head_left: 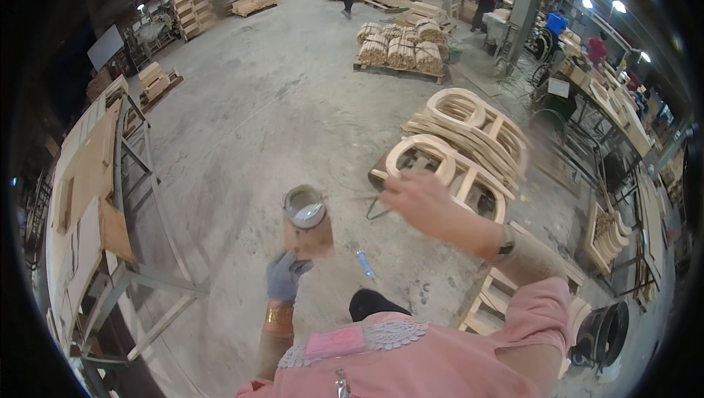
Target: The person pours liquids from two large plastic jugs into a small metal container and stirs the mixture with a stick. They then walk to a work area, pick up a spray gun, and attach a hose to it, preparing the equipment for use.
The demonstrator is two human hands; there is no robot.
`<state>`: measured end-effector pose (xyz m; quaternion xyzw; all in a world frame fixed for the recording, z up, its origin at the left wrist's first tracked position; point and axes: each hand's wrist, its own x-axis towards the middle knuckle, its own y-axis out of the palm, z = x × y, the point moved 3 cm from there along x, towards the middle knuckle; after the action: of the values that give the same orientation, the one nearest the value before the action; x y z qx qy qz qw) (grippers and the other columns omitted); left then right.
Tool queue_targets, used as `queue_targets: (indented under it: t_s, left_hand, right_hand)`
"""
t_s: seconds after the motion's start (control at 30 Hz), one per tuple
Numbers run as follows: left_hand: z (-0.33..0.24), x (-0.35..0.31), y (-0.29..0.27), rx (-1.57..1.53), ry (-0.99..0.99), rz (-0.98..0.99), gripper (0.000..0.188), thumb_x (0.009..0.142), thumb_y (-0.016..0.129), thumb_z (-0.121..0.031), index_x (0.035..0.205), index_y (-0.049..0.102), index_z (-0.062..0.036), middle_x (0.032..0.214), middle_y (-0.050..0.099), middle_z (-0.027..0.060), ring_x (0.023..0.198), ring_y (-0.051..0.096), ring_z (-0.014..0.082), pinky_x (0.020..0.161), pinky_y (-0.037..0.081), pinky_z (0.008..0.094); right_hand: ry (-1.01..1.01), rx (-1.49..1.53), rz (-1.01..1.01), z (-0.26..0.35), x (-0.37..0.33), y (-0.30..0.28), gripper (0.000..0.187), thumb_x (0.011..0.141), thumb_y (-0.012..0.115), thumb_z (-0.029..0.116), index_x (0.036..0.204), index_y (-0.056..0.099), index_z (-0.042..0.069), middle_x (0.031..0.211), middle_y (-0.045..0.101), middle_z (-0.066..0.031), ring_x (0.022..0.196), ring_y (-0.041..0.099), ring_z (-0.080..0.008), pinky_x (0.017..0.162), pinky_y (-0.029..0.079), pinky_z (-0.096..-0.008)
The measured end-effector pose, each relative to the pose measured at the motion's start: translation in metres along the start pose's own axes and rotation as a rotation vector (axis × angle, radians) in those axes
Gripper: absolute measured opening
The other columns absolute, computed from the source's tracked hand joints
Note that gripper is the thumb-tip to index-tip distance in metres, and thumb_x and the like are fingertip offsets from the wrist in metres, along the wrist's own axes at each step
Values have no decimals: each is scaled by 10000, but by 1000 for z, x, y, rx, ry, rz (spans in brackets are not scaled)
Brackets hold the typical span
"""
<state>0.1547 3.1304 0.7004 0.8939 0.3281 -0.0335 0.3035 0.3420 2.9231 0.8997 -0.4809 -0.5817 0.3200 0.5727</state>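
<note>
My left hand (287, 276), in a grey glove, is closed on the near edge of a small flat brown board (312, 240). On the board's far end stands an open round can (303, 207) with pale greyish-white liquid inside. My bare right hand (418, 200) is raised to the right of the can, apart from it, with its fingers closed. A thin blurred thing juts from the fingertips toward the can; its kind I cannot make out. Beyond and below this hand lie stacked pale wooden frames with rounded openings (469, 156).
On the floor near my foot lies a small blue-and-white tube-like thing (365, 264). A wooden workbench (92, 178) with metal legs runs along the left. Bundled wood sticks (403, 48) sit on a pallet ahead. At right stand a black bucket (603, 332) and more benches; several people are farther off.
</note>
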Motion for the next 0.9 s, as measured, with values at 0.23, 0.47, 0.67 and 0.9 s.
queue_targets:
  t_s: [0.23, 0.47, 0.67, 0.9]
  left_hand:
    - [-70, 265, 26, 80, -29, 72, 212, 865, 490, -129, 995, 534, 31, 874, 599, 113, 729, 623, 210, 656, 538, 332]
    - [-156, 504, 35, 53, 38, 19, 188, 868, 498, -142, 980, 539, 4, 857, 606, 106, 724, 630, 204, 623, 539, 307]
    - [-218, 723, 34, -28, 120, -6, 178, 881, 480, -116, 1000, 530, 7, 873, 611, 108, 713, 635, 205, 623, 547, 310]
    - [-278, 1006, 63, -119, 30, 84, 225, 884, 477, -117, 1062, 509, 17, 924, 598, 115, 754, 629, 225, 673, 546, 324]
  right_hand:
    - [461, 460, -76, -164, 168, 117, 145, 839, 514, 203, 854, 605, 91, 739, 599, -117, 698, 586, -321, 597, 450, -420]
    - [428, 373, 141, -319, 347, 239, 151, 814, 551, 213, 846, 639, 95, 727, 620, -97, 684, 594, -294, 586, 455, -390]
    - [569, 328, 62, -471, 464, 319, 145, 788, 546, 180, 851, 637, 86, 782, 630, -104, 741, 597, -295, 631, 463, -384]
    - [1527, 281, -348, -659, 430, 504, 258, 821, 485, 255, 897, 577, 26, 856, 593, -214, 833, 556, -397, 684, 430, -432]
